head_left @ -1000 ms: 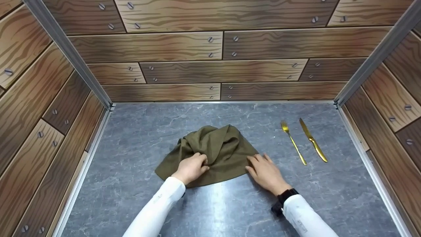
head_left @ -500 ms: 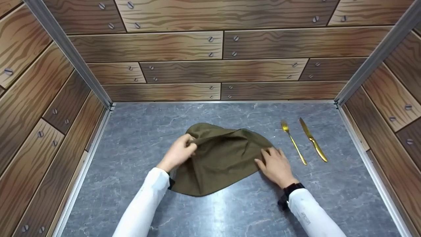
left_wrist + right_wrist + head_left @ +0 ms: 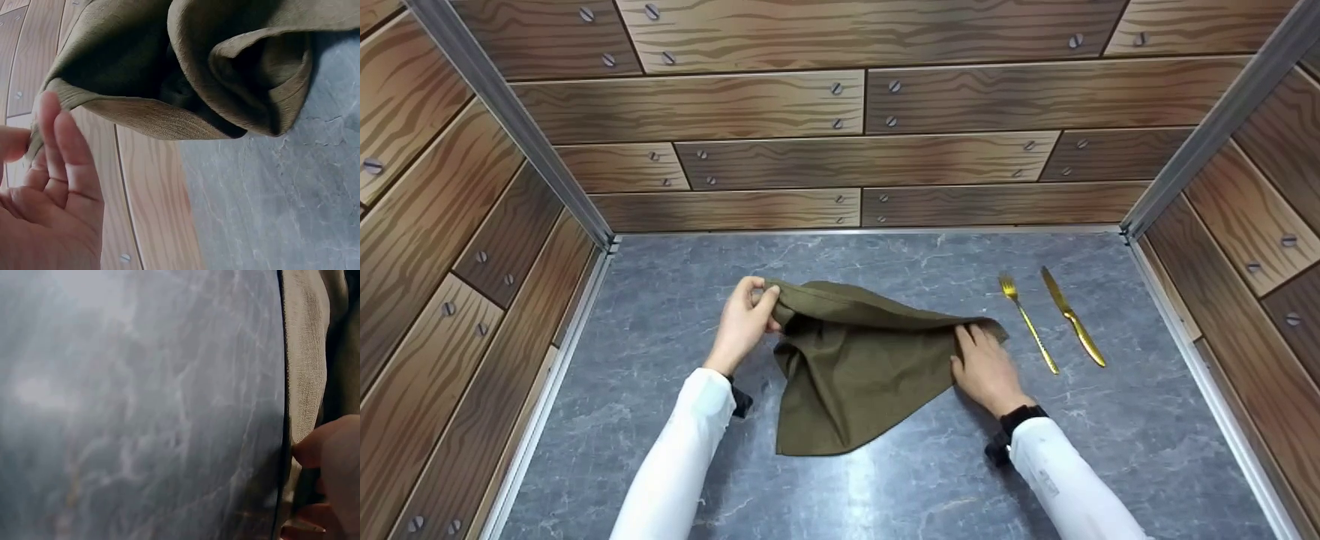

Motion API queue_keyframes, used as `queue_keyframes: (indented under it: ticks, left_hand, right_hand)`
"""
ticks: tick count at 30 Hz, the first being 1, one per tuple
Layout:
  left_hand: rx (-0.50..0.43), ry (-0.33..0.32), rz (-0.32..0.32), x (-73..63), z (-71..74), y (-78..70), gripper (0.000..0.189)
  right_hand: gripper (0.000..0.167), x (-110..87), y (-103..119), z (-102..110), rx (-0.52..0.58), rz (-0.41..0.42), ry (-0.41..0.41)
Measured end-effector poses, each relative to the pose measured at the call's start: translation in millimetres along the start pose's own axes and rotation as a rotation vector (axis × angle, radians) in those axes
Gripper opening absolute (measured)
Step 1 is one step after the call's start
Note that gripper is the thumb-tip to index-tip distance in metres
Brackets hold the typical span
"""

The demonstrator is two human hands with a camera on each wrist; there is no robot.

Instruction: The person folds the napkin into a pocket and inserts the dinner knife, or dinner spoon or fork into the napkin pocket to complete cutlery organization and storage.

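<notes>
An olive-brown cloth (image 3: 870, 375) lies rumpled on the grey marbled tabletop, its far edge folded into a raised band. At the far left corner my left hand (image 3: 741, 322) pinches the hem between thumb and fingers and holds it up. The left wrist view shows the cloth (image 3: 140, 118) hanging in loose curls from that hand. My right hand (image 3: 988, 375) rests on the right end of the cloth, thumb apart from the fingers. In the right wrist view its thumb (image 3: 315, 447) touches the cloth's edge.
Right of the cloth lie a gold fork (image 3: 1029, 326) and, beyond it, a gold knife (image 3: 1071, 315), both slanted. Wood-patterned panels (image 3: 862, 157) wall the tabletop (image 3: 675, 262) at the back and on both sides, with metal rails along the edges.
My left hand has moved up and left, drawing the cloth's corner out from the bunched pile. The cloth has spread wider. My right hand has shifted slightly to the right.
</notes>
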State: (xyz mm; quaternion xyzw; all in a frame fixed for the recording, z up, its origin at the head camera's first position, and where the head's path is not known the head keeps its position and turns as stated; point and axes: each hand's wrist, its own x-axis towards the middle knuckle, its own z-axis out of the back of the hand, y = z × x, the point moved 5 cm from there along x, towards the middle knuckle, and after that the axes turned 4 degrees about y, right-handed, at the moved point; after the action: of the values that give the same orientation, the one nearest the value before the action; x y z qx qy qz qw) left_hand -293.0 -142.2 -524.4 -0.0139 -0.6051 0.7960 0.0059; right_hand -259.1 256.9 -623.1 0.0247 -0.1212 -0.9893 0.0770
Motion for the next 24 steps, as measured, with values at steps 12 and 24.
queue_keyframes:
  ticks: [12,24]
  left_hand:
    - [0.095,-0.104,0.066,20.5,14.8,3.3,0.026]
    - [0.089,-0.171,0.140,36.3,32.1,24.8,0.039]
  right_hand:
    - [0.058,20.8,-10.1,5.0,0.012,-0.014,0.031]
    - [0.058,32.1,1.8,-2.3,0.047,0.049,0.012]
